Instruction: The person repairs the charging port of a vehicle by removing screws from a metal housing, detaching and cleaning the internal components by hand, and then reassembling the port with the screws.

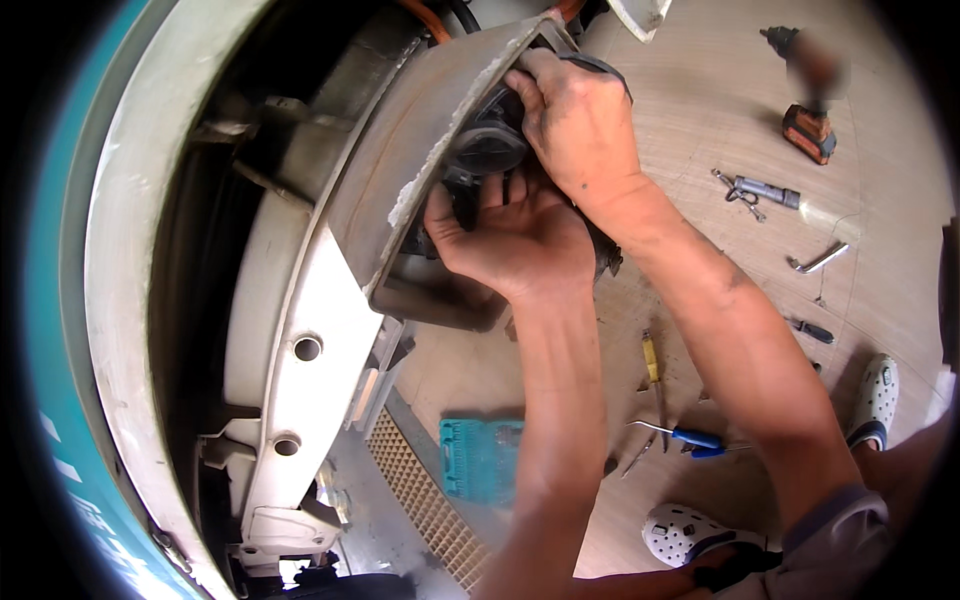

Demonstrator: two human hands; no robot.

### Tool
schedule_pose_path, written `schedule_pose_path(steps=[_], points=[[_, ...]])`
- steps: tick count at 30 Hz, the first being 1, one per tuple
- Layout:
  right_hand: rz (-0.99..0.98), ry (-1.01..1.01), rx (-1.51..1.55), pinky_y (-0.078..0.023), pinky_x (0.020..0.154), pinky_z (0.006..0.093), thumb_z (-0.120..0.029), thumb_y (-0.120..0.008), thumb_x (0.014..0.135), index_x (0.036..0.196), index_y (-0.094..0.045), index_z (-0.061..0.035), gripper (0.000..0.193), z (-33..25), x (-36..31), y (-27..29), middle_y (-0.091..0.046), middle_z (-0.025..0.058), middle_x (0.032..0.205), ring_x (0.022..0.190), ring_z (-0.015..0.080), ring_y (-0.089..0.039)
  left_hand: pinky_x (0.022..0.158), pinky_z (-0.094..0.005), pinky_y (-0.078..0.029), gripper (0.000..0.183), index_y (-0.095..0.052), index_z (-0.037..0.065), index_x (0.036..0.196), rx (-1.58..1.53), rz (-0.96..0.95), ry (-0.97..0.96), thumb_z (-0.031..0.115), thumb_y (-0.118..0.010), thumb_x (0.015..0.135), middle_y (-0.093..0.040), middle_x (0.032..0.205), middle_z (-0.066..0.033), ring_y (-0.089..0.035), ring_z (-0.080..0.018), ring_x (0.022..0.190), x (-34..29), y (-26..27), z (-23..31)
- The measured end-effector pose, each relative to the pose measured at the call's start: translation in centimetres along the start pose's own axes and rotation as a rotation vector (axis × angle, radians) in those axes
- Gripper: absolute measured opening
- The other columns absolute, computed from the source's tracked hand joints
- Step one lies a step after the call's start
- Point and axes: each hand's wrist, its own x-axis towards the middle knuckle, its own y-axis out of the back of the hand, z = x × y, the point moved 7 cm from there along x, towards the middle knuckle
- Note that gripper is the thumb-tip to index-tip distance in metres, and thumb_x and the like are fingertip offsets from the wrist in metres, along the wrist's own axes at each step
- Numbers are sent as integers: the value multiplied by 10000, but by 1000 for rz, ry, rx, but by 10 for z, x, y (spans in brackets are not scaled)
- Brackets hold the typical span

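Observation:
A black part with a rounded, cup-like end [487, 148] sits inside an open metal housing [400, 160] with a chipped pale edge. My left hand [535, 235] is turned palm up beneath it, thumb and fingers curled around its dark lower side; the fingertips are partly hidden. Above, my right hand [585, 120] shows its back, with fingers bent and closed at the housing's upper opening. What those fingers grip is hidden behind the hand.
White metal bracing [310, 400] with round holes and a teal body panel [50, 300] stand at left. On the floor lie a cordless drill [808, 130], a flashlight [765, 192], a blue-handled pick [697, 438], a yellow-handled tool [651, 355] and a teal tool case [480, 455].

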Motion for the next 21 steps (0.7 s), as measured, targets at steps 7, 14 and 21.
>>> schedule_pose_path(steps=[7,14,21], points=[[60,17,-68,-561,645,496,-125,-645,882,913,-691,-58,87,2,2,-2,-690,196,796,715,408,-679,1076,-332,-394,579,-553,-24,1255,-49,69,20,448,-568,921,-546,1300,-131,-514,-220,1195,2,3,-2],[-15,33,-175,-544,659,479,-169,-689,876,921,-742,-86,109,-5,10,-1,-687,187,778,716,402,-667,1094,-337,-371,599,-550,-35,1254,-80,38,6,464,-556,922,-524,1332,-133,-489,-219,1228,6,1,-3],[-10,61,-262,-556,704,499,-200,-672,882,959,-730,-122,124,-2,7,-3,-701,155,849,773,392,-684,1071,-331,-390,609,-569,-31,1244,-81,110,15,482,-553,916,-558,1287,-116,-513,-202,1187,6,0,-6]])
